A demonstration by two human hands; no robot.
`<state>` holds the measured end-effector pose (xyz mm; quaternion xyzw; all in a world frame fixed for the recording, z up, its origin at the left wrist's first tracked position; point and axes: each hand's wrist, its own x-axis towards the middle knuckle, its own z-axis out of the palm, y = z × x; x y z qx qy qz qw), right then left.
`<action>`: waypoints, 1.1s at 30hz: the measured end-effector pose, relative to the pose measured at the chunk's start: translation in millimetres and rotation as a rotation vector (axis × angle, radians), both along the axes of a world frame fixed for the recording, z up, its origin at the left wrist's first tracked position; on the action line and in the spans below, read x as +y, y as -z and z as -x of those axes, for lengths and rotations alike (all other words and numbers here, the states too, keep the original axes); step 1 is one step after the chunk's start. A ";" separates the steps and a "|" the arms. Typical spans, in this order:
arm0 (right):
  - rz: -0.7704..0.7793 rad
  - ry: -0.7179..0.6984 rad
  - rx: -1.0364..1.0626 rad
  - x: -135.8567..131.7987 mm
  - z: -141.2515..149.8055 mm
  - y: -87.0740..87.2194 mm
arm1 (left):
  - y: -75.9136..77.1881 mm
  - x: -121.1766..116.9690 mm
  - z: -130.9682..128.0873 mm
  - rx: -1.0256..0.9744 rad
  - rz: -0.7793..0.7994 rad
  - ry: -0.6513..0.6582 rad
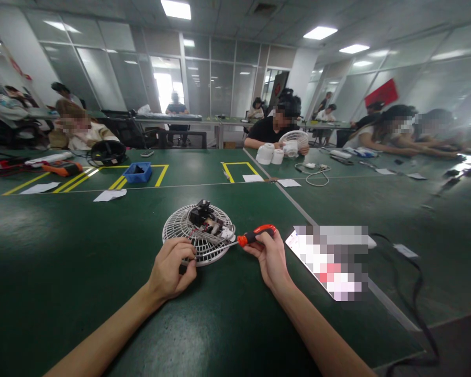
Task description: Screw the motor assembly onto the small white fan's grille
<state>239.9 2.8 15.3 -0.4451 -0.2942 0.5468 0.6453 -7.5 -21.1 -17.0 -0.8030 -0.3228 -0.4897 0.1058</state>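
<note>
A round white fan grille (176,222) lies on the green table, with a dark motor and wiring (206,215) on top of it. My right hand (267,252) grips a screwdriver (256,235) with a red and black handle, its shaft pointing left across the grille's near edge. At the shaft's tip, my left hand (175,268) is closed in a pinch. Whatever sits between those fingertips is too small to make out.
A phone or tablet (298,246), partly blurred, lies right of my right hand. Beyond are a blue bin (137,173), paper slips (110,195) and yellow tape marks. Across the table a person (277,125) handles another white fan (294,141). A black strap (418,288) hangs over the right edge.
</note>
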 end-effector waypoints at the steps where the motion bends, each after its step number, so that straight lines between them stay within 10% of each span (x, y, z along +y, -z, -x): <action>1: -0.002 0.001 -0.005 0.3 -0.2 0.1 | -0.3 -0.1 0.0 -0.001 -0.003 -0.008; 33: -0.033 0.037 -0.041 -3.0 3.1 2.3 | 3.8 2.8 1.6 0.029 -0.047 -0.069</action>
